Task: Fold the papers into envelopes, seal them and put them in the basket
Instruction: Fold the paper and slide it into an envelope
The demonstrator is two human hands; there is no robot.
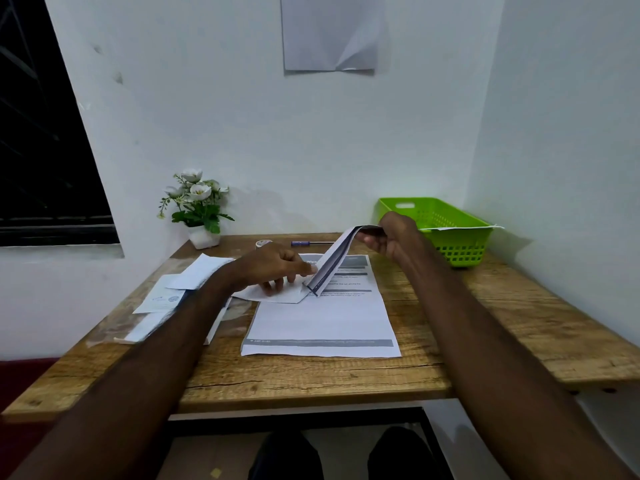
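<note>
Creased paper (330,263) between both hands

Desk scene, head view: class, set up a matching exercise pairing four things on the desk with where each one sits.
Things:
1. green basket
2. flower pot
3. pen
4. printed sheet

Places:
A. flat at the middle of the desk
B. far left corner, by the wall
C. far right, by the side wall
D. far edge, between the pot and the basket

Pairs: 1-C, 2-B, 3-D, 4-A
</note>
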